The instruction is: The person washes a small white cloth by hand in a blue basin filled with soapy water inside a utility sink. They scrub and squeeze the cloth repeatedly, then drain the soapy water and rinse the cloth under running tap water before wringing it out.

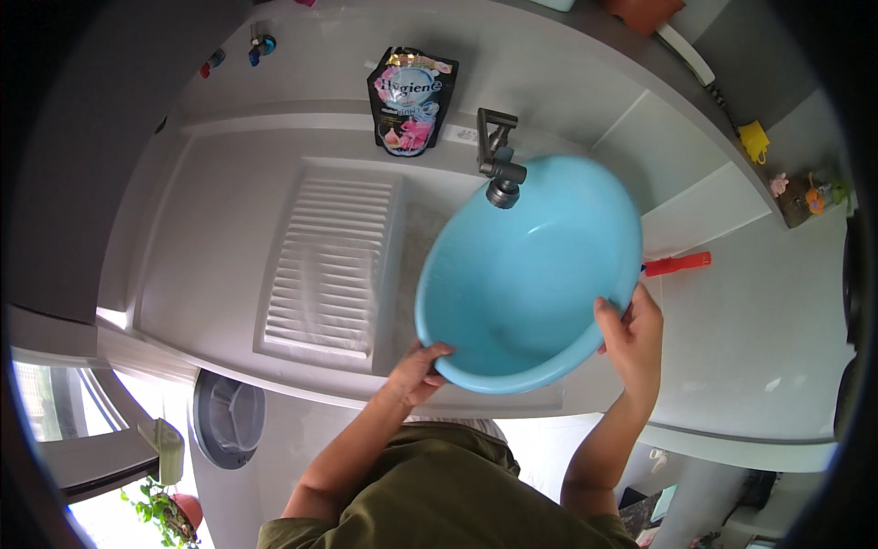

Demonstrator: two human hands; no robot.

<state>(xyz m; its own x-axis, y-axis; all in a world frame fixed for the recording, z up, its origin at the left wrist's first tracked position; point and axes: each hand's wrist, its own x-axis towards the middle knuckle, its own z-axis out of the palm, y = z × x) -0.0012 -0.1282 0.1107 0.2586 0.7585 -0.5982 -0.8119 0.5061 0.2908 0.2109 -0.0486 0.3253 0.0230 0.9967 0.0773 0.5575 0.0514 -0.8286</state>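
Observation:
A light blue plastic basin [542, 288] is tilted over the sink, its inside facing me. My left hand [418, 370] grips the rim at the lower left, thumb over the edge. On the right side of the same rim, my right hand [632, 326] has its thumb inside and its fingers behind the wall. The dark grey faucet [504, 165] reaches over the basin's far left edge. To the left, a ribbed washboard [329, 264] is built into the white sink counter [199, 240]. Most of the sink bowl is hidden behind the basin.
A black Hygiene refill pouch [413, 103] stands on the back ledge, left of the faucet. Blue-handled [260, 49] and red-handled [212, 63] valves jut from the wall. Right of the basin lies a red-handled brush [678, 264]. A shelf edge [693, 117] with small ornaments curves along the upper right.

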